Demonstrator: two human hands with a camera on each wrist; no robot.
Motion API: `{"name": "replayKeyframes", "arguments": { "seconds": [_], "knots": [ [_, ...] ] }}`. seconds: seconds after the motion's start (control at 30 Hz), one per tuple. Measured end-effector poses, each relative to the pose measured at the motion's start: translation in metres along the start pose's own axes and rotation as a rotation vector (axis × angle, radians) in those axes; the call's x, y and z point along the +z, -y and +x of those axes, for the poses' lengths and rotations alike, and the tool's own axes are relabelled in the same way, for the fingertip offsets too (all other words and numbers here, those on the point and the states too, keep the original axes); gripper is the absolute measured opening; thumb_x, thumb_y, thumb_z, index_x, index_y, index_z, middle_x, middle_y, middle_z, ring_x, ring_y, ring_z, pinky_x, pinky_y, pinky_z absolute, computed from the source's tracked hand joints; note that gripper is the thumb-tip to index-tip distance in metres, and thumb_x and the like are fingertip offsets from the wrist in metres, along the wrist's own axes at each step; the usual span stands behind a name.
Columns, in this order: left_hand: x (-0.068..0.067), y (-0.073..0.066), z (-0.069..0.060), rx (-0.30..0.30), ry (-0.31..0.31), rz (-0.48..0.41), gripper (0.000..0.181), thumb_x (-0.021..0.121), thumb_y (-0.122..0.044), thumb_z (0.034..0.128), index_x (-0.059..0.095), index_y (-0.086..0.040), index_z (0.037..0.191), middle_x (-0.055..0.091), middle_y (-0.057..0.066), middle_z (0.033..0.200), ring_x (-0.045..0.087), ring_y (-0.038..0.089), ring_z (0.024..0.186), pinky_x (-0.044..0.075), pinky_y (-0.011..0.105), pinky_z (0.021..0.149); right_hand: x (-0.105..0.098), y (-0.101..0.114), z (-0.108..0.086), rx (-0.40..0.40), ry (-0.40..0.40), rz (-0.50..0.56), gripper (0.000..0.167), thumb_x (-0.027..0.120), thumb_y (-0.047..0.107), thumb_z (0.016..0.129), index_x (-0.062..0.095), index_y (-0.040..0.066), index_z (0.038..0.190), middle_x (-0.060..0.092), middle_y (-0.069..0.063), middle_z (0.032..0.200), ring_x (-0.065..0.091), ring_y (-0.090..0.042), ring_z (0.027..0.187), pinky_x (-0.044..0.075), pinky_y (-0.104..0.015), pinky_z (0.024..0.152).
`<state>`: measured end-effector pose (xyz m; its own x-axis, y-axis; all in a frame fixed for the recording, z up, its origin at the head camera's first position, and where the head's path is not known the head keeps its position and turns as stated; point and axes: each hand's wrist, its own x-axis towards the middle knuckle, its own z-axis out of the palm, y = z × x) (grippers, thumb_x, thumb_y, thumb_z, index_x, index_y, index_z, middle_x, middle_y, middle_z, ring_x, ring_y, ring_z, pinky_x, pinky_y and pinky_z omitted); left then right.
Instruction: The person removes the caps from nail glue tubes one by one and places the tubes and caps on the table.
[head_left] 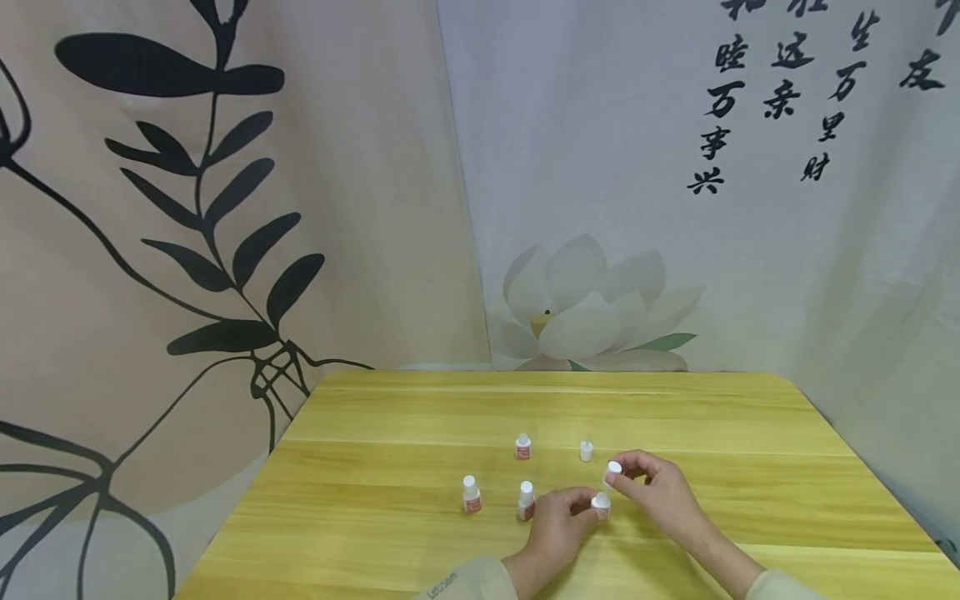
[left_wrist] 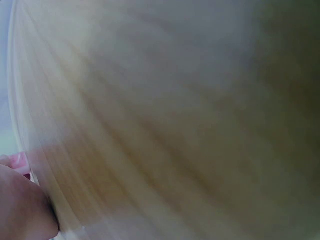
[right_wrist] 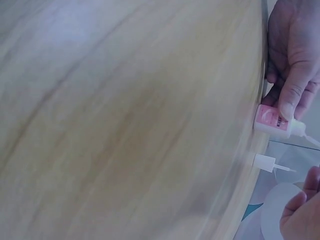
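My left hand (head_left: pixel 557 525) grips a small white bottle (head_left: pixel 601 503) with a pink label (right_wrist: pixel 270 118), just above the table or on it; I cannot tell which. Slightly above and to the right, my right hand (head_left: pixel 663 492) pinches a white cap (head_left: pixel 613 469) between thumb and fingers. A thin pale stem (right_wrist: pixel 313 142) shows at the bottle's mouth in the right wrist view. Beyond the hands, another white cap (head_left: pixel 587 452) stands on the table with its thin stem pointing up. In the left wrist view only part of the left hand (left_wrist: pixel 25 205) and the pink-labelled bottle appear.
Two similar bottles with white caps, one at left (head_left: pixel 471 495) and one (head_left: pixel 527 492) beside my left hand, stand on the wooden table (head_left: pixel 360 517). Farther back is a shorter-looking bottle (head_left: pixel 522 447). A printed curtain (head_left: pixel 375 208) hangs behind the table.
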<state>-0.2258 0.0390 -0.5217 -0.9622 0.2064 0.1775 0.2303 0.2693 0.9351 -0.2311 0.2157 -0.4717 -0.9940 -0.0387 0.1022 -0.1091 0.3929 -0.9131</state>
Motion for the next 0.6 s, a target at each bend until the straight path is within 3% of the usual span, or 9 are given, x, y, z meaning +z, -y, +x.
{"name": "replayKeyframes", "arguments": {
  "seconds": [0.37,0.6],
  "knots": [
    [-0.0003,0.0004,0.0003,-0.005,0.003,0.007,0.006,0.079,-0.015,0.0835,0.077,-0.013,0.088,0.074,-0.008,0.083,0.061,-0.003,0.076,0.048,0.021,0.076,-0.003,0.0013,0.0002,-0.011,-0.007,-0.031,0.025,0.076,0.026,0.089,0.071,0.008,0.106,0.068,0.0,0.093,0.059,-0.012,0.089,0.043,-0.026,0.077],
    [-0.0003,0.0011,0.0007,-0.014,0.006,0.03,0.005,0.079,-0.018,0.0835,0.077,-0.015,0.087,0.074,-0.011,0.082,0.062,-0.004,0.077,0.043,0.027,0.088,-0.004,0.0006,0.0005,-0.007,-0.013,-0.025,0.027,0.076,0.026,0.089,0.07,0.008,0.107,0.068,0.0,0.094,0.059,-0.011,0.089,0.042,-0.026,0.079]
  ]
}}
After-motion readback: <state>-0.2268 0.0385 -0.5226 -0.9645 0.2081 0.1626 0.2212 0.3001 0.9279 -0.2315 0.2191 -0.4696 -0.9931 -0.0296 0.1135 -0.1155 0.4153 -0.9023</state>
